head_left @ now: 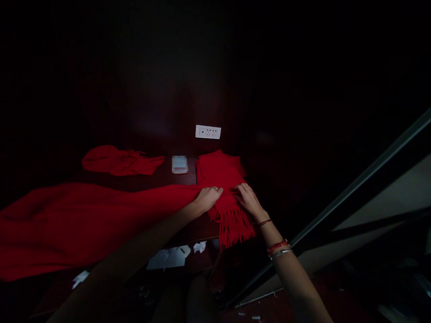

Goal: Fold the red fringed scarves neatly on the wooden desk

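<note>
A long red scarf [111, 215] stretches from the left across the dark table. Its fringe [234, 226] hangs over the front edge at the right. My left hand [208, 198] is closed on the scarf just above the fringe, thumb toward the right. My right hand [248, 197], with bracelets on the wrist, grips the scarf's right side with bent fingers; its fingertips are partly lost in shadow. Directly behind both hands lies a flat folded red cloth [218, 162], partly overlapped by the scarf.
A bunched red cloth [117, 160] lies at the back left, and a small pale square object [179, 164] sits beside it. A white socket panel [208, 132] is on the dark wall. Below the table edge are white papers [168, 258]. A slanted metal-edged panel [336, 204] stands at right.
</note>
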A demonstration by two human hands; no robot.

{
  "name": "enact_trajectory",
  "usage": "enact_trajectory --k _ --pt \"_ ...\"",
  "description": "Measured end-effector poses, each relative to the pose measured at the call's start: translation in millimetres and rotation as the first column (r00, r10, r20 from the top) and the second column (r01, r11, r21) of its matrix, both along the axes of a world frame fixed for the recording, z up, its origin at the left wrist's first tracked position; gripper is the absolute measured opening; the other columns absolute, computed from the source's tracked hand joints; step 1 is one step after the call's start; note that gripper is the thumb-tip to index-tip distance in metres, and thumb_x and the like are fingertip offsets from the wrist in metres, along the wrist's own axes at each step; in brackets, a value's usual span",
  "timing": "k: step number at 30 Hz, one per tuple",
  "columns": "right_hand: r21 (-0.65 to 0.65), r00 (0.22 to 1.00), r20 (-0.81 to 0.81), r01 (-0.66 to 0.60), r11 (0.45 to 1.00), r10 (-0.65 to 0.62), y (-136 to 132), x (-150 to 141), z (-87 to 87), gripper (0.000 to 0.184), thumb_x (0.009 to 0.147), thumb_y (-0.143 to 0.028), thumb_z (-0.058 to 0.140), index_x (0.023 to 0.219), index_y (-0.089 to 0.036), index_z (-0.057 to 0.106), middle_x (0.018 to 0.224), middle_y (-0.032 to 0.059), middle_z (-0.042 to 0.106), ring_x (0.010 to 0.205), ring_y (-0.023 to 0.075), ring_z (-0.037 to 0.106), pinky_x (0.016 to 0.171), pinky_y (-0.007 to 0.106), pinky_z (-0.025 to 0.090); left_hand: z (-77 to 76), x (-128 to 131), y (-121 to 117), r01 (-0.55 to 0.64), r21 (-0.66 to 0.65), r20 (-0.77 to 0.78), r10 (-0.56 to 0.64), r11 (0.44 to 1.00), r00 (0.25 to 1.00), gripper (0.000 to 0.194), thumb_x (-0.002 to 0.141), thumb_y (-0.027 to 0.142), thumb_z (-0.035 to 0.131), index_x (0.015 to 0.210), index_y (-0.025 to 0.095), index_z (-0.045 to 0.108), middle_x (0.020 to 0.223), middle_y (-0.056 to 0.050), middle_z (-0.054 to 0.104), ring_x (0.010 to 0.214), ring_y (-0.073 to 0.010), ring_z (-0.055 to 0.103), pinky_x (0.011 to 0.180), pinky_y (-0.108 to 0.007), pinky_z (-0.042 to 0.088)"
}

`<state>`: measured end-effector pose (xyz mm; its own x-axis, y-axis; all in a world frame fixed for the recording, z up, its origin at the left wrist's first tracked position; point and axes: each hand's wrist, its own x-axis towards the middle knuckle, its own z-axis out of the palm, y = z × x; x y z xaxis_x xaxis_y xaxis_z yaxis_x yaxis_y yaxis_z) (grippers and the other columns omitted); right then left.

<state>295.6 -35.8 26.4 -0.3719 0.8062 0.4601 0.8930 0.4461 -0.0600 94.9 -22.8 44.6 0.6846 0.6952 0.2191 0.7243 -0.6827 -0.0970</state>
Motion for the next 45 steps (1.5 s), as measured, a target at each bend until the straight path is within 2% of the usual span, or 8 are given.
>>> enact_trajectory --k 12,23,30,33,36,40,42,45 --pt "0.005 0.997 0.06 -0.045 0.999 0.045 -1 10 7.6 0.021 0.084 -0.018 0.035 0.086 -0.016 0.056 0.077 0.0041 0.057 0.076 0.0141 0.049 0.073 0.024 0.036 -8.6 7 -3 0.049 0.073 0.018 -0.05 0.996 0.999 0.018 0.082 0.017 0.039 0.099 0.015 0.046 0.098 -0.012 0.054 0.087 -0.0212 0.055 0.066 -0.03 0.045" --pt "0.044 0.971 0.196 0.128 0.991 -0.134 -16 14 -7.7 0.021 0.084 -0.018 0.036 0.09 -0.016 0.056 0.081 0.0052 0.06 0.076 0.0142 0.053 0.074 0.025 0.037 -22.5 2 -11 0.141 0.132 -0.076 -0.132 0.981 0.988 0.019 0.081 0.009 0.036 0.09 0.013 0.052 0.089 -0.011 0.056 0.087 -0.0213 0.053 0.068 -0.031 0.044" --pt "0.073 0.98 0.179 0.078 0.994 -0.09 -18 16 -19.6 0.022 0.081 -0.014 0.04 0.097 -0.017 0.055 0.099 0.0067 0.06 0.091 0.0148 0.054 0.079 0.024 0.04 -31.5 -4 3 0.22 -0.019 0.034 -0.219 0.975 0.975 0.041 0.083 0.032 0.035 0.123 0.024 0.032 0.132 -0.004 0.028 0.12 -0.0263 0.022 0.091 -0.044 0.029" --pt "0.067 0.98 0.171 0.09 0.994 -0.1 -18 17 -23.3 0.025 0.08 -0.012 0.042 0.101 -0.017 0.054 0.101 0.0072 0.06 0.093 0.0149 0.055 0.081 0.025 0.04 -26.8 -5 7 0.103 -0.127 -0.013 -0.105 0.987 0.994 0.046 0.082 0.047 0.03 0.125 0.033 0.028 0.133 -0.003 0.028 0.116 -0.0354 0.026 0.081 -0.054 0.032" --pt "0.068 0.98 0.173 0.091 0.994 -0.102 -20 18 -24.5 0.027 0.079 -0.012 0.044 0.104 -0.017 0.054 0.102 0.008 0.06 0.094 0.0156 0.055 0.081 0.026 0.041 -14.4 2 7 0.013 -0.054 -0.008 -0.013 0.998 1.0 0.044 0.084 0.046 0.024 0.114 0.024 0.046 0.12 -0.01 0.044 0.105 -0.0315 0.041 0.08 -0.049 0.034" --pt "0.081 0.982 0.173 0.066 0.995 -0.079 -20 17 -25.3 0.025 0.079 -0.012 0.044 0.1 -0.015 0.057 0.1 0.0089 0.061 0.093 0.0162 0.055 0.082 0.027 0.042 -0.3 23 14 0.196 0.062 0.019 -0.198 0.979 0.98 0.035 0.086 0.029 0.026 0.112 0.021 0.048 0.124 -0.007 0.042 0.114 -0.0224 0.034 0.091 -0.041 0.027" --pt "0.089 0.983 0.164 0.063 0.994 -0.077 -19 17 -26.2 0.025 0.079 -0.011 0.044 0.099 -0.014 0.058 0.1 0.0095 0.061 0.093 0.0165 0.055 0.082 0.028 0.041 -0.5 33 23 0.277 0.001 0.006 -0.277 0.961 0.961 0.038 0.085 0.028 0.026 0.121 0.026 0.037 0.132 -0.002 0.031 0.121 -0.0205 0.023 0.095 -0.042 0.022" --pt "0.088 0.986 0.137 0.077 0.993 -0.089 -20 18 -28.1 0.025 0.079 -0.011 0.043 0.099 -0.013 0.058 0.101 0.0093 0.06 0.095 0.0169 0.054 0.083 0.028 0.041 -7.7 37 40 0.214 -0.211 -0.049 -0.229 0.954 0.972 0.042 0.085 0.038 0.024 0.127 0.032 0.026 0.135 0.001 0.023 0.123 -0.0239 0.016 0.094 -0.05 0.017"
